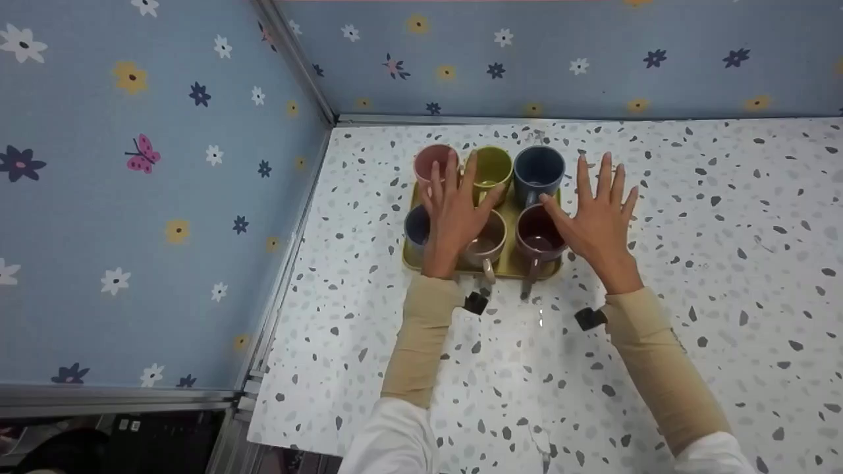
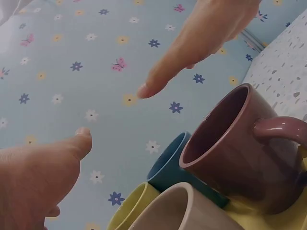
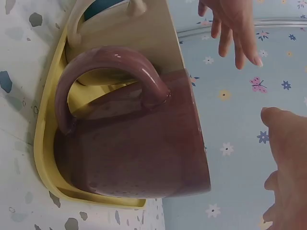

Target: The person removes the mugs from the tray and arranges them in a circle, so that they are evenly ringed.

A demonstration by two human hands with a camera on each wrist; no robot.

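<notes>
Six mugs would be several: a pink mug [image 1: 431, 158], a yellow-green mug [image 1: 495, 161] and a dark blue mug [image 1: 540, 168] form the back row on a yellow tray [image 1: 510, 263]. In front stand a blue mug [image 1: 416, 227], partly hidden, a beige mug [image 1: 490, 240] and a maroon mug [image 1: 540, 230]. Above the left mugs my left hand [image 1: 458, 214] is spread, fingers straight, holding nothing. My right hand [image 1: 599, 220] spreads beside the maroon mug, its thumb overlapping that mug's rim in the head view. Both wrist views show the hands raised above the mugs.
The tray lies on a white speckled table [image 1: 724, 296]. A blue floral panel [image 1: 164, 197] rises on the left and another floral panel [image 1: 560, 59] stands along the back, joined by a metal frame [image 1: 296, 59].
</notes>
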